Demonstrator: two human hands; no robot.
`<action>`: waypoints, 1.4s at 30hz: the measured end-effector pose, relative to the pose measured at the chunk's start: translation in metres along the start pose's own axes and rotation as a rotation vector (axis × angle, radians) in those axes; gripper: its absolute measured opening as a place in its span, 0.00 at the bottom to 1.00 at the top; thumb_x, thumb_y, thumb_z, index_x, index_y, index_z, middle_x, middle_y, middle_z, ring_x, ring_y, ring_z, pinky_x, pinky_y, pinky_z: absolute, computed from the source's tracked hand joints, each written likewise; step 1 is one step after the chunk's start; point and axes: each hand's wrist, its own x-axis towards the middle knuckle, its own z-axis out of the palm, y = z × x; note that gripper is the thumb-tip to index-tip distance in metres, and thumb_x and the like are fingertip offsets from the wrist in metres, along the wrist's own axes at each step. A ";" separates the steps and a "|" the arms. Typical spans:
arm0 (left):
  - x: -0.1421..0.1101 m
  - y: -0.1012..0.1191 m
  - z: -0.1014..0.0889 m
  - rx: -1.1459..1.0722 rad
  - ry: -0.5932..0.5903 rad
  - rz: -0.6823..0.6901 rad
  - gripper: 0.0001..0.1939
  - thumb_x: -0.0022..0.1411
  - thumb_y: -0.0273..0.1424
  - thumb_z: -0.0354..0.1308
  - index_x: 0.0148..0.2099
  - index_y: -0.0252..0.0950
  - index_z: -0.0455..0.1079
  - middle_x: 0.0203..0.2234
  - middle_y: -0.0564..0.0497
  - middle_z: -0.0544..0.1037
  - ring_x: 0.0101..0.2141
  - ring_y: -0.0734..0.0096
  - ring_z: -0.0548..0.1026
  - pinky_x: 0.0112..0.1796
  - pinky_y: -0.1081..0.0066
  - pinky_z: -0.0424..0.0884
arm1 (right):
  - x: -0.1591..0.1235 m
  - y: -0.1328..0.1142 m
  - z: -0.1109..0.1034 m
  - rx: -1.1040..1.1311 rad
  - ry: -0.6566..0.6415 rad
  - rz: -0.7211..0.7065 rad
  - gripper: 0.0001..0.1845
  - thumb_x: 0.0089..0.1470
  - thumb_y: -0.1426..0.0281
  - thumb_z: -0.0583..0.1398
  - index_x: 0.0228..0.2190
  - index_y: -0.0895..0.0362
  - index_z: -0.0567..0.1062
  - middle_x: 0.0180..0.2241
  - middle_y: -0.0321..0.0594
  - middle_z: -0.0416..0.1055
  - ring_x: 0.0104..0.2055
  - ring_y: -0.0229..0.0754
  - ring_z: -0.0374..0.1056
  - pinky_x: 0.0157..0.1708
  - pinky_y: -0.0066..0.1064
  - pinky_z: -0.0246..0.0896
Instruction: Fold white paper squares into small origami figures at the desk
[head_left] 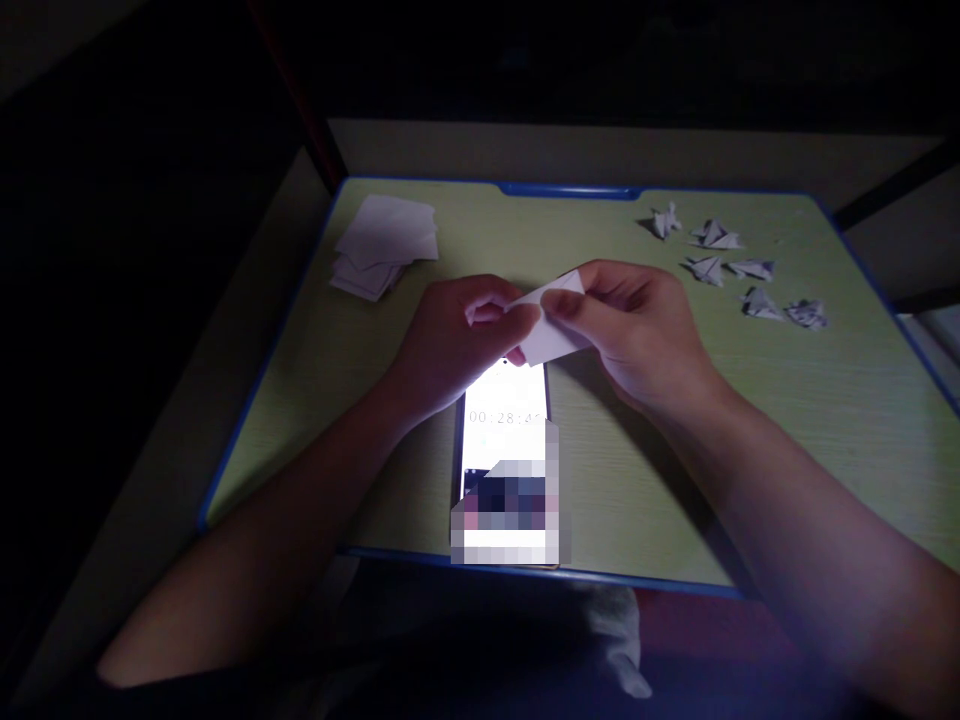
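Observation:
A small folded sheet of white paper (559, 335) is held up over the middle of the table, tilted with its right end higher. My left hand (472, 330) pinches its left end between thumb and fingers. On the right end, the thumb of my right hand (637, 315) presses flat against the paper, with the fingers curled behind it. Both thumbs lie close together on the near face. Beneath the hands a lit phone (506, 420) lies on the table, showing timer digits; its lower part is blurred out.
A stack of white paper sheets (390, 235) lies at the table's far left. Several folded paper figures (716, 236) sit at the far right. The light green tabletop (637, 480) has a blue rim (570, 190). The surroundings are dark.

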 end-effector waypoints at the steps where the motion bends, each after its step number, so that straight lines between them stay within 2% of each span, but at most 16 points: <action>1: 0.000 0.000 0.000 0.003 0.009 -0.006 0.07 0.58 0.33 0.60 0.31 0.35 0.68 0.25 0.54 0.79 0.25 0.75 0.78 0.26 0.76 0.73 | 0.000 0.000 0.000 -0.003 0.017 -0.013 0.06 0.47 0.70 0.67 0.22 0.56 0.76 0.22 0.34 0.72 0.22 0.33 0.65 0.22 0.29 0.58; 5: 0.001 0.001 0.000 0.010 0.033 -0.023 0.07 0.58 0.31 0.59 0.30 0.34 0.68 0.25 0.53 0.80 0.25 0.75 0.78 0.26 0.77 0.72 | 0.000 0.002 0.000 -0.003 0.038 -0.025 0.06 0.49 0.70 0.66 0.23 0.56 0.76 0.22 0.34 0.72 0.22 0.32 0.65 0.22 0.29 0.59; 12: -0.002 0.003 -0.001 -0.001 0.036 0.023 0.08 0.58 0.31 0.59 0.28 0.33 0.69 0.23 0.51 0.79 0.24 0.76 0.77 0.25 0.78 0.70 | 0.004 0.008 -0.003 0.010 -0.022 0.015 0.03 0.46 0.71 0.67 0.24 0.56 0.79 0.24 0.36 0.75 0.24 0.34 0.68 0.23 0.29 0.60; 20: -0.001 0.003 0.000 -0.089 0.047 -0.009 0.07 0.55 0.31 0.59 0.26 0.34 0.69 0.17 0.55 0.76 0.17 0.79 0.73 0.21 0.79 0.69 | 0.002 0.004 0.000 0.038 -0.013 0.052 0.10 0.42 0.65 0.71 0.22 0.57 0.78 0.21 0.35 0.74 0.22 0.34 0.66 0.21 0.28 0.58; 24: -0.001 0.003 0.000 -0.115 0.089 -0.013 0.07 0.54 0.30 0.60 0.26 0.33 0.70 0.17 0.54 0.76 0.16 0.81 0.71 0.20 0.80 0.69 | 0.004 0.006 -0.002 0.095 -0.036 0.062 0.10 0.41 0.67 0.72 0.26 0.59 0.79 0.23 0.35 0.76 0.23 0.33 0.68 0.23 0.27 0.60; 28: -0.001 0.002 -0.001 -0.126 0.079 0.001 0.06 0.54 0.30 0.60 0.28 0.33 0.70 0.17 0.55 0.75 0.16 0.81 0.71 0.19 0.81 0.68 | 0.006 0.007 -0.002 0.109 0.023 0.054 0.10 0.40 0.69 0.72 0.24 0.59 0.78 0.21 0.33 0.74 0.22 0.31 0.66 0.23 0.26 0.59; 35: -0.001 0.001 0.003 -0.093 0.025 0.052 0.06 0.55 0.30 0.60 0.28 0.32 0.71 0.17 0.55 0.75 0.16 0.81 0.71 0.19 0.81 0.67 | 0.004 0.006 -0.003 0.077 -0.009 0.025 0.07 0.44 0.70 0.70 0.24 0.58 0.78 0.22 0.34 0.74 0.23 0.32 0.67 0.23 0.27 0.59; 42: -0.001 -0.001 0.004 -0.124 0.020 0.064 0.05 0.54 0.29 0.59 0.27 0.33 0.69 0.16 0.58 0.73 0.16 0.82 0.70 0.18 0.82 0.65 | 0.005 0.003 -0.003 0.105 0.053 -0.016 0.05 0.46 0.70 0.67 0.23 0.56 0.77 0.20 0.33 0.71 0.20 0.31 0.62 0.19 0.27 0.54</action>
